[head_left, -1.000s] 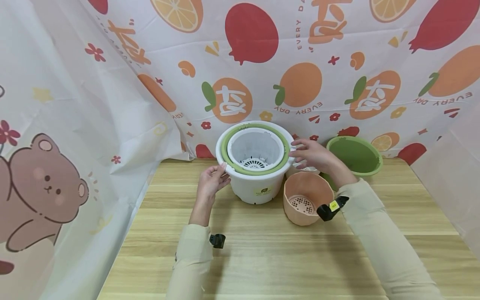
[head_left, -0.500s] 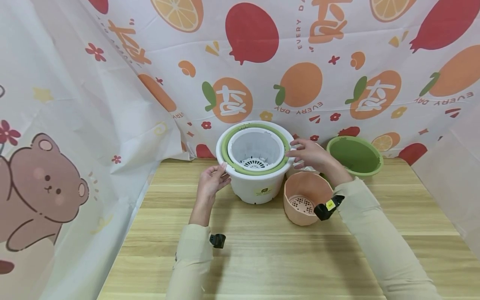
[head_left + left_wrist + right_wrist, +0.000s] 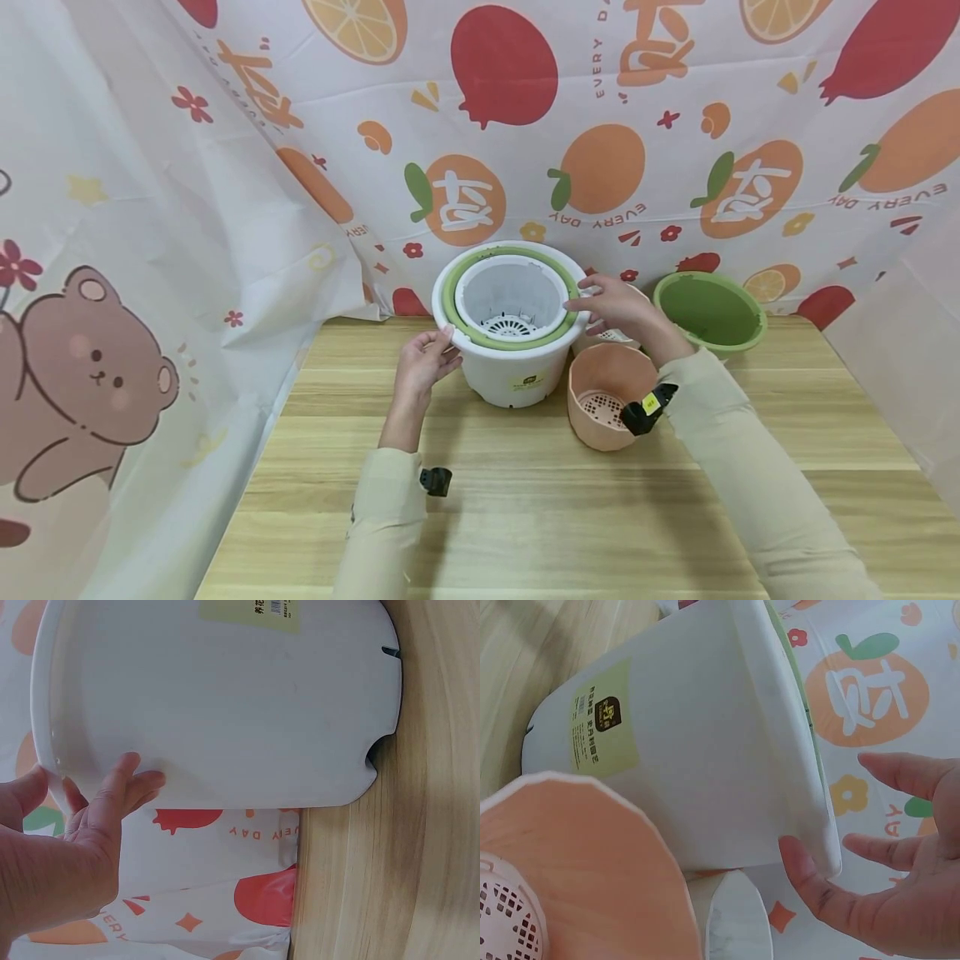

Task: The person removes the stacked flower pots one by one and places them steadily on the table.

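A large white flower pot (image 3: 487, 379) stands on the table with a green pot (image 3: 448, 304) and a smaller white pot (image 3: 510, 287) nested inside it. At the left of its rim, my left hand (image 3: 422, 364) pinches the edge, thumb above and fingers under the lip, as the left wrist view shows. My right hand (image 3: 618, 304) hovers at the right side of the rim with fingers spread. In the right wrist view its thumb (image 3: 799, 859) is right at the lip, while the other fingers reach over the top without gripping.
A peach pot (image 3: 596, 433) with a perforated base stands just right of the white one. Another white pot (image 3: 742, 922) is tucked behind it, partly hidden. A green pot (image 3: 708, 308) leans at the back right, near the fruit-print curtain (image 3: 525, 183).
My right hand has moved slightly left, its fingertips now over the nested pots' rims. The left hand and the pots have stayed in place.
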Demonstrator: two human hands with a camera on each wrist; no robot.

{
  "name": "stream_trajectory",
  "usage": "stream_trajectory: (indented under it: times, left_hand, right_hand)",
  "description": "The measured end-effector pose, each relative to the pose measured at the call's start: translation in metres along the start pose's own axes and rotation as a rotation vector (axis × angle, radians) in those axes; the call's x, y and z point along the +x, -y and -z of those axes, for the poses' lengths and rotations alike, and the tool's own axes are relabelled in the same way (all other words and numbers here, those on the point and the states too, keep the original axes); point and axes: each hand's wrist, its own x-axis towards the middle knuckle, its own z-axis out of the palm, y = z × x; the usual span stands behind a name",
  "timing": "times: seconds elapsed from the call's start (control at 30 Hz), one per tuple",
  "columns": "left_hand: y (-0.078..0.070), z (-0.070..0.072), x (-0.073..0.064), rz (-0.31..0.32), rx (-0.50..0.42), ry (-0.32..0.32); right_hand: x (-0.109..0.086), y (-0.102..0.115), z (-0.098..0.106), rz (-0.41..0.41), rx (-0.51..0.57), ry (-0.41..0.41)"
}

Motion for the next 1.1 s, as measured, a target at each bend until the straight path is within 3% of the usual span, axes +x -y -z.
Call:
stream_trajectory:
  times: [0.53,1.1]
  left_hand:
    - [0.001,0.000,0.001,0.003,0.000,-0.005]
    - [0.000,0.000,0.000,0.001,-0.005,-0.006]
  right_hand:
    - [0.005,0.010,-0.007,-0.088,-0.075,-0.050]
    - [0.011,0.022,-0.013,-0.128,-0.149,-0.117]
